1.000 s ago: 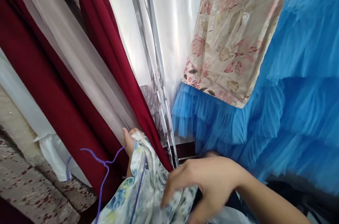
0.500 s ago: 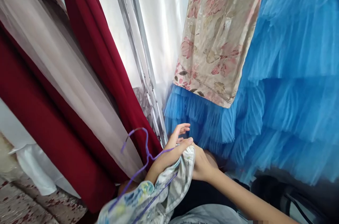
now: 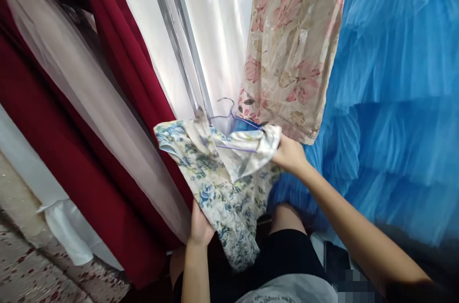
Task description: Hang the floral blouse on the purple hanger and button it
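Note:
A sleeveless white top with blue and yellow flowers (image 3: 206, 193) is spread out in front of me, its narrower lower end hanging over my lap. A thin purple wire hanger (image 3: 231, 115) sits in its neck opening, with the hook sticking up past the collar. My right hand (image 3: 291, 154) grips the top at its right shoulder; the fingertips are hidden by the cloth. Lower down, my left hand (image 3: 201, 225) holds the left side edge, its fingers partly behind the fabric.
Dark red garments (image 3: 122, 69) and a pale sheer one (image 3: 118, 116) hang at left. A metal rack post (image 3: 182, 30) stands before white curtain cloth (image 3: 222, 21). On the right hang a beige floral garment (image 3: 287, 54) and a tiered blue tulle dress (image 3: 394, 78).
The bunched top has been lifted from my lap and spread out. My hands, close together before, have parted, right hand to the shoulder and left hand lower left. The hanger now points upward inside the neckline.

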Demonstrator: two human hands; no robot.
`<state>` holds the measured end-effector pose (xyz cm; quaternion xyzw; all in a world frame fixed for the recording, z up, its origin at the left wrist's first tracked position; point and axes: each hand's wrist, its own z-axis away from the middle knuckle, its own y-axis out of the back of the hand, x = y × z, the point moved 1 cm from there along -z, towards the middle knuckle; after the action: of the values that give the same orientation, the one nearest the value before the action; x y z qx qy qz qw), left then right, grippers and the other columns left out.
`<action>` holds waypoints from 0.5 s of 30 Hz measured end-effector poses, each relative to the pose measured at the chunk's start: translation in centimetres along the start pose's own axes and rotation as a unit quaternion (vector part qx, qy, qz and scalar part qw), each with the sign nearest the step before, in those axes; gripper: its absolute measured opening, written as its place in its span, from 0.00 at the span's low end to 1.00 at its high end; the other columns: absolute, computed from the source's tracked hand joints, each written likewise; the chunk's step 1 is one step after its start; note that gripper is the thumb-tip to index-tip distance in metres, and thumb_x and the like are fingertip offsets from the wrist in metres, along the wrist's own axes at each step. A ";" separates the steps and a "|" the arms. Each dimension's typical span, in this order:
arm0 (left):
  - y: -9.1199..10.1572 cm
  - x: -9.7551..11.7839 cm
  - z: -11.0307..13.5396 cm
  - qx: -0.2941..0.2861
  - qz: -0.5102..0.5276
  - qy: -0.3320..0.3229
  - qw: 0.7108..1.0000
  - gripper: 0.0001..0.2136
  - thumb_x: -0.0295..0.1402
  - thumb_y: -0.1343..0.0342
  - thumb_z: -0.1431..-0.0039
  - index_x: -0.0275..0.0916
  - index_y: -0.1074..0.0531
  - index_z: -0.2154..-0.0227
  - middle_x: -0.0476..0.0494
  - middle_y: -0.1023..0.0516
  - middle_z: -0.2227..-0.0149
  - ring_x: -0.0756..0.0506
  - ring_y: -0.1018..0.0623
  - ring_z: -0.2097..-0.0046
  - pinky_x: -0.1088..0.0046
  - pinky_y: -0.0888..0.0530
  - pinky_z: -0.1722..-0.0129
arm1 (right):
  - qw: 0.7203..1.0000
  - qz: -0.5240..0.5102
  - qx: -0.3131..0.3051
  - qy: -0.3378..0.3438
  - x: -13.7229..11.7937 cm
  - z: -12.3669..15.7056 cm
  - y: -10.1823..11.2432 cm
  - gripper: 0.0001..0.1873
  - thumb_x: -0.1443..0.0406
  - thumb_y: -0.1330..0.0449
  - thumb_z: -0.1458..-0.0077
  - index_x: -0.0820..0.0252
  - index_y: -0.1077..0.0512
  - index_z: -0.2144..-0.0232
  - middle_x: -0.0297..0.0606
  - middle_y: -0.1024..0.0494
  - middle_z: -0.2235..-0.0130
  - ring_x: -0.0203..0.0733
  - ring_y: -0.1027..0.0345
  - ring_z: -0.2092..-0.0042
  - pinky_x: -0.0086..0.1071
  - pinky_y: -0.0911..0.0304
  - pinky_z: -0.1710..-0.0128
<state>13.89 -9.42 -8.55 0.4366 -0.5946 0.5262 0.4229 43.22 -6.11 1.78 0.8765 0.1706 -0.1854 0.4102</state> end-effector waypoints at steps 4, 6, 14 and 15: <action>3.7 -4.2 3.2 0.055 0.085 0.075 0.992 0.44 0.73 0.47 0.55 0.43 0.24 0.45 0.33 0.24 0.41 0.31 0.37 0.30 0.51 0.40 0.31 | 0.995 0.034 0.006 0.098 -3.8 -4.0 0.6 0.26 0.55 0.36 0.52 0.58 0.26 0.51 0.47 0.17 0.58 0.61 0.22 0.56 0.35 0.38 0.64; 3.9 -5.7 3.9 0.074 0.056 0.085 0.992 0.40 0.61 0.32 0.58 0.45 0.25 0.43 0.37 0.26 0.39 0.32 0.38 0.30 0.53 0.42 0.30 | 0.988 0.028 0.008 0.150 -4.3 -4.3 0.7 0.28 0.55 0.36 0.52 0.60 0.28 0.49 0.47 0.18 0.57 0.61 0.23 0.55 0.35 0.37 0.62; 0.3 -9.7 5.9 0.018 -0.038 0.072 0.997 0.27 0.39 0.30 0.53 0.38 0.23 0.48 0.34 0.22 0.43 0.31 0.31 0.34 0.52 0.38 0.32 | 0.966 0.010 -0.059 0.252 -3.9 -0.6 -0.9 0.40 0.64 0.36 0.51 0.63 0.36 0.35 0.57 0.32 0.37 0.66 0.40 0.37 0.54 0.44 0.40; 0.0 -10.2 6.3 0.013 -0.047 0.064 0.997 0.27 0.39 0.31 0.52 0.38 0.23 0.48 0.34 0.23 0.42 0.31 0.32 0.34 0.52 0.39 0.32 | 0.958 -0.020 -0.080 0.273 -5.1 0.3 -1.5 0.41 0.65 0.36 0.50 0.61 0.38 0.34 0.55 0.33 0.36 0.65 0.42 0.35 0.56 0.47 0.37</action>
<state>16.26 -14.90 -18.88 0.4348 -0.5380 0.5402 0.4792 38.07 -6.15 2.97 0.8544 0.3084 0.0672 0.4127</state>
